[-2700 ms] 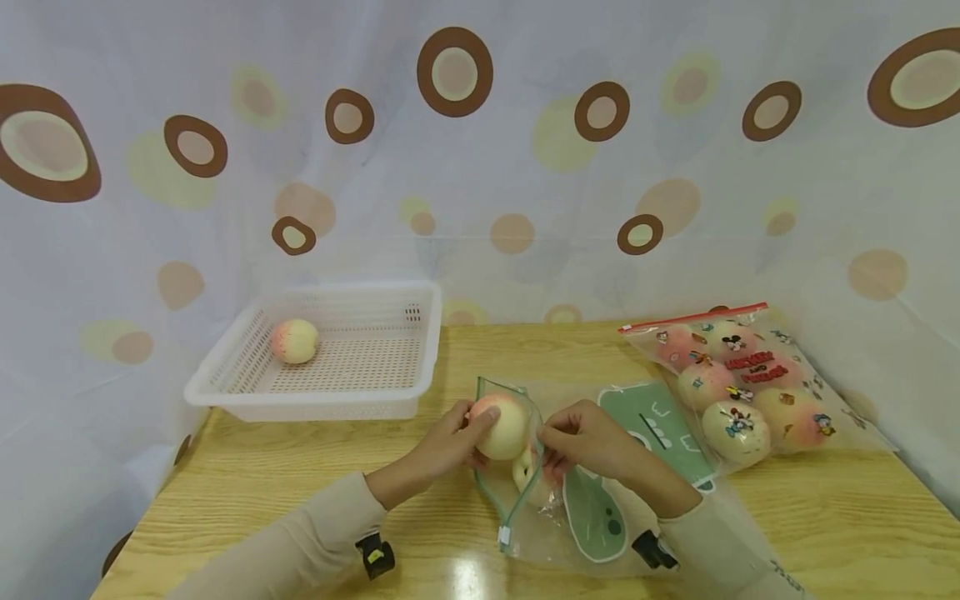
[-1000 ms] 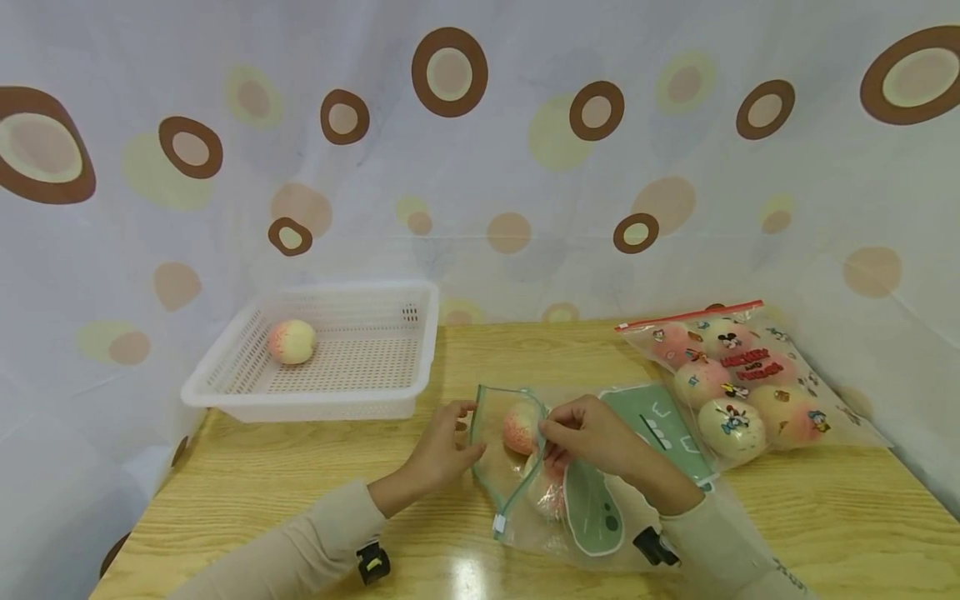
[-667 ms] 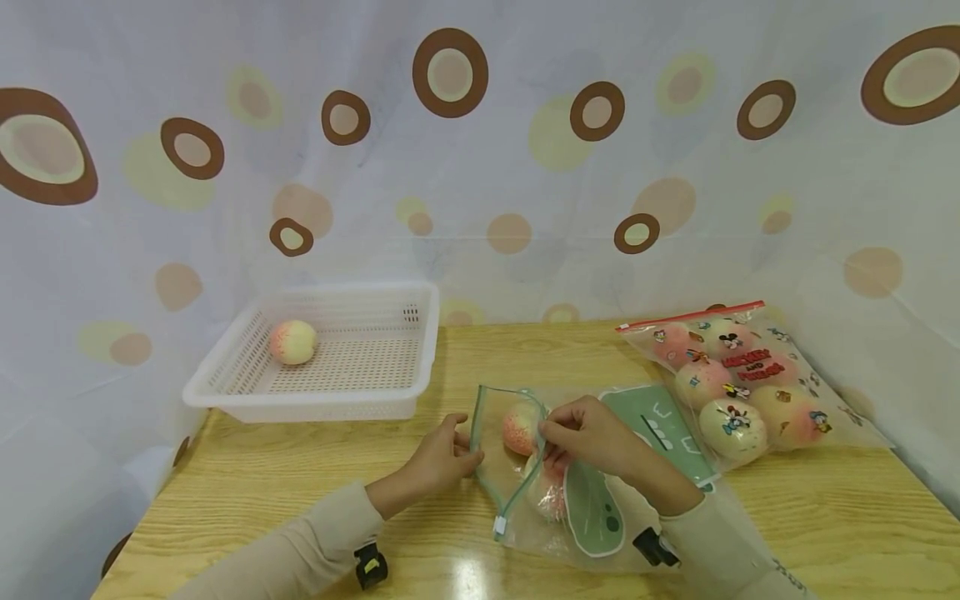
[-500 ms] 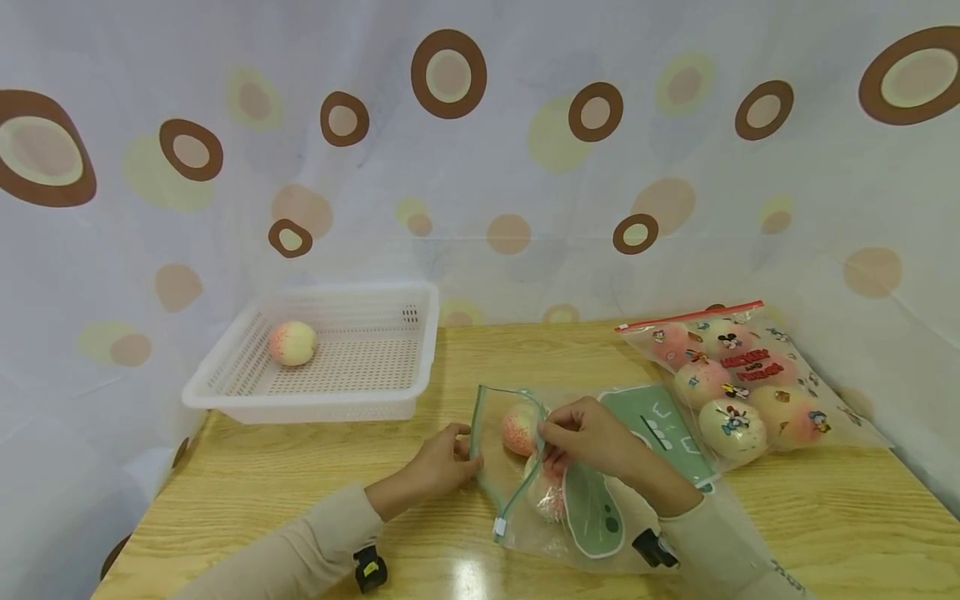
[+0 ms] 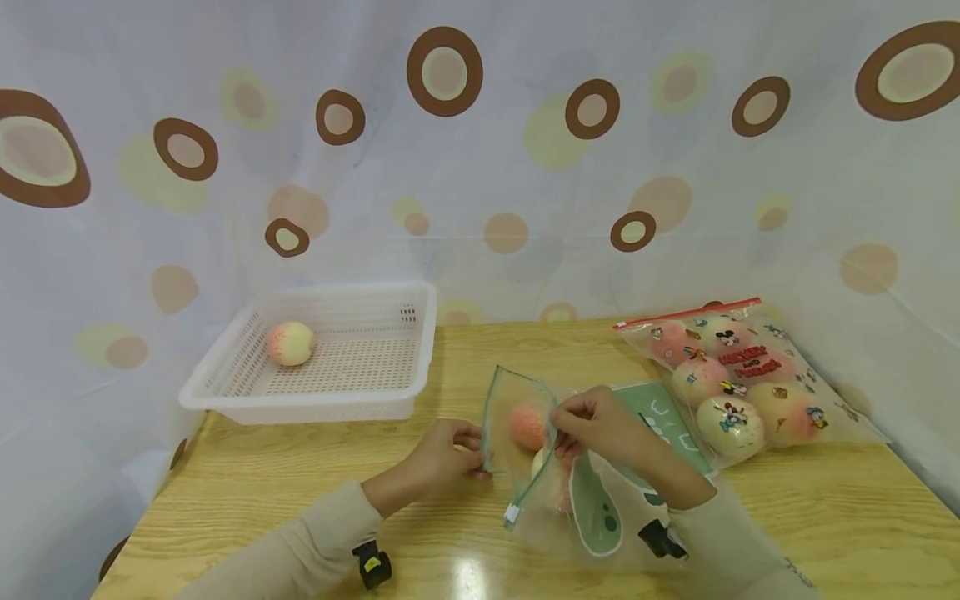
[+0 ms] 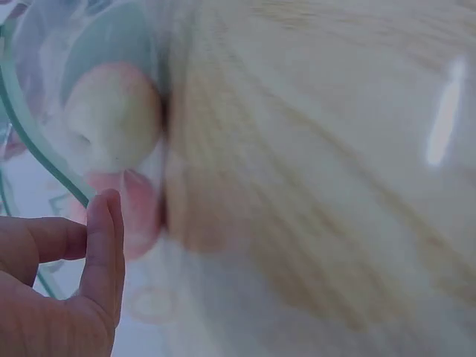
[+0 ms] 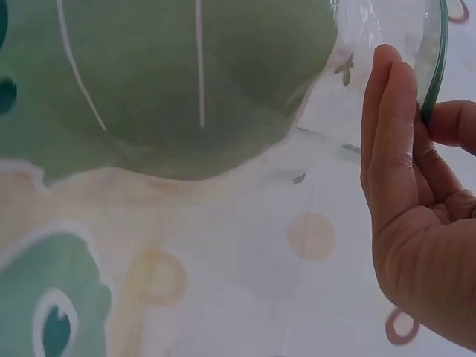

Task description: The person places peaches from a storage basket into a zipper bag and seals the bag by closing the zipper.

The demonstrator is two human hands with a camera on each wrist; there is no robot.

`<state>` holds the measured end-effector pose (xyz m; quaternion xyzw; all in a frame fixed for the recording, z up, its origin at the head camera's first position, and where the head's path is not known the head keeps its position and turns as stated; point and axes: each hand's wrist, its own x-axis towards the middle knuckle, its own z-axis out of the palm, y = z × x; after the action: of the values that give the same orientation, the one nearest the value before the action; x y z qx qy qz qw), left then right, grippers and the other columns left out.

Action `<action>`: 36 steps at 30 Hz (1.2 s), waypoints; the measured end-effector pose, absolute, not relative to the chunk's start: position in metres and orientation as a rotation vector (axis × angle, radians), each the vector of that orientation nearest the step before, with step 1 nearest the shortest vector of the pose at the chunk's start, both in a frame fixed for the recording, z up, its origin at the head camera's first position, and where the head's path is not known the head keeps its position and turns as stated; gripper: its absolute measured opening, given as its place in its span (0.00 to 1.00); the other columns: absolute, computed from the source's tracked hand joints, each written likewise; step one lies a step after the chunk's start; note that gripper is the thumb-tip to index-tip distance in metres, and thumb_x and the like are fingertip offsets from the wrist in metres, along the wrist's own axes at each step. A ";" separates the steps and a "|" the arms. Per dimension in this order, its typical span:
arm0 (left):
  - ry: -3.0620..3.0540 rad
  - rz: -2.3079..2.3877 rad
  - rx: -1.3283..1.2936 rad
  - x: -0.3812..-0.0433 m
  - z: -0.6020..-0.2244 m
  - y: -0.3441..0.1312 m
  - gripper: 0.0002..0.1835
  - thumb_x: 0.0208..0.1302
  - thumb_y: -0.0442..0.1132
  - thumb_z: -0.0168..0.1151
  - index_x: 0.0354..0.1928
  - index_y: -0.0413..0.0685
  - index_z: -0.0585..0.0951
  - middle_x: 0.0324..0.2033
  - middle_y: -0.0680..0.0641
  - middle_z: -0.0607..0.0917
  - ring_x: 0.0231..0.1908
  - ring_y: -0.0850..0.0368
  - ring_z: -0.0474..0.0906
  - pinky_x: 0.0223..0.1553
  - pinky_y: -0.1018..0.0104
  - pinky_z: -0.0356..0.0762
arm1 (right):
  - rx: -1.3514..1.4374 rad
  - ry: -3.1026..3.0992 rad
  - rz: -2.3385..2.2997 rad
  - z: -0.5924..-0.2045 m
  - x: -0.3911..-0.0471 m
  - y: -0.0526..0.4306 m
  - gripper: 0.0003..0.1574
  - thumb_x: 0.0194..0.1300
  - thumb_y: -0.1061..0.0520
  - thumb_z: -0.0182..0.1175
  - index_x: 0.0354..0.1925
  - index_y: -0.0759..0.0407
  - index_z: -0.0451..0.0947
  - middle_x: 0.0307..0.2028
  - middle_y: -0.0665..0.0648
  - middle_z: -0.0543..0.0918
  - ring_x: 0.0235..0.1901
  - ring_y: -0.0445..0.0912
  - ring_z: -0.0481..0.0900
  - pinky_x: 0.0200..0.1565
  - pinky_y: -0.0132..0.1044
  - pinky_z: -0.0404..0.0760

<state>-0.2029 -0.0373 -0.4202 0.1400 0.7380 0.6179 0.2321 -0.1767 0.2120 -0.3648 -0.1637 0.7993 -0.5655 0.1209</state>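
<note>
A clear slider zip bag (image 5: 597, 510) with green prints lies on the table, its green-edged mouth held up and gaping. My left hand (image 5: 435, 464) pinches the left side of the rim between thumb and fingers; in the left wrist view the fingertips meet at the green strip (image 6: 46, 155). On the opposite side, my right hand (image 5: 609, 427) pinches the rim, with the other fingers extended in the right wrist view. Inside sit a reddish peach (image 5: 528, 426) near the mouth and a paler peach (image 6: 113, 117) beside it. The white slider (image 5: 512, 512) is at the near corner.
A white perforated basket (image 5: 300, 407) stands at the back left with one peach (image 5: 291, 343) in it. At the right lies a red-topped zip bag (image 5: 757, 365) filled with several peaches. A patterned curtain (image 5: 480, 167) hangs behind the table (image 5: 315, 467).
The peach my left hand held is now in the bag. That hand let go of it and took hold of the rim. The bag's mouth has since risen and shifted slightly right.
</note>
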 end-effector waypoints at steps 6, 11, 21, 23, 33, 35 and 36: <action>1.984 1.750 0.478 -0.204 -0.397 -0.023 0.18 0.64 0.23 0.55 0.56 0.24 0.71 0.41 0.38 0.77 0.31 0.53 0.85 0.39 0.64 0.83 | -0.374 2.456 -1.664 -0.339 -0.170 0.237 0.18 0.71 0.60 0.51 0.32 0.73 0.80 0.24 0.59 0.84 0.25 0.48 0.85 0.32 0.39 0.85; 1.950 1.780 0.512 -0.201 -0.386 -0.016 0.19 0.65 0.26 0.58 0.57 0.28 0.72 0.43 0.38 0.78 0.33 0.51 0.85 0.42 0.61 0.83 | -0.334 2.530 -1.691 -0.317 -0.161 0.251 0.19 0.72 0.58 0.51 0.34 0.75 0.79 0.26 0.60 0.84 0.26 0.48 0.85 0.33 0.40 0.85; 2.127 1.695 0.578 -0.203 -0.399 -0.036 0.19 0.65 0.29 0.58 0.56 0.26 0.72 0.38 0.39 0.81 0.33 0.51 0.85 0.40 0.58 0.83 | -0.440 2.442 -1.694 -0.323 -0.161 0.241 0.18 0.71 0.59 0.52 0.36 0.75 0.79 0.25 0.61 0.84 0.26 0.47 0.85 0.33 0.39 0.85; 2.181 1.653 0.564 -0.203 -0.406 -0.045 0.17 0.64 0.28 0.59 0.53 0.25 0.73 0.35 0.39 0.82 0.32 0.49 0.84 0.38 0.59 0.84 | -0.472 2.403 -1.662 -0.330 -0.164 0.233 0.19 0.71 0.58 0.52 0.36 0.75 0.80 0.26 0.62 0.85 0.27 0.47 0.85 0.33 0.39 0.85; 2.275 1.510 0.534 -0.204 -0.427 -0.061 0.14 0.62 0.27 0.61 0.48 0.25 0.76 0.31 0.43 0.82 0.32 0.50 0.84 0.35 0.64 0.84 | -0.530 2.280 -1.618 -0.363 -0.173 0.200 0.19 0.71 0.60 0.51 0.31 0.74 0.79 0.24 0.62 0.84 0.24 0.45 0.84 0.29 0.36 0.84; 2.318 1.455 0.557 -0.205 -0.425 -0.064 0.16 0.63 0.30 0.61 0.50 0.27 0.76 0.36 0.42 0.83 0.37 0.51 0.83 0.37 0.64 0.83 | -0.526 2.274 -1.615 -0.366 -0.173 0.197 0.18 0.71 0.61 0.51 0.31 0.75 0.79 0.23 0.62 0.84 0.23 0.44 0.84 0.28 0.35 0.84; 2.334 1.436 0.571 -0.205 -0.423 -0.065 0.17 0.64 0.32 0.61 0.51 0.28 0.76 0.39 0.42 0.83 0.39 0.50 0.82 0.39 0.64 0.82 | -0.526 2.272 -1.615 -0.367 -0.174 0.196 0.18 0.71 0.61 0.51 0.31 0.75 0.79 0.23 0.62 0.84 0.23 0.44 0.83 0.28 0.34 0.84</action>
<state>-0.2051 -0.0653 -0.4227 0.2009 0.8217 0.5054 0.1704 -0.1736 0.1962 -0.3674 -0.1832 0.7917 -0.5627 0.1520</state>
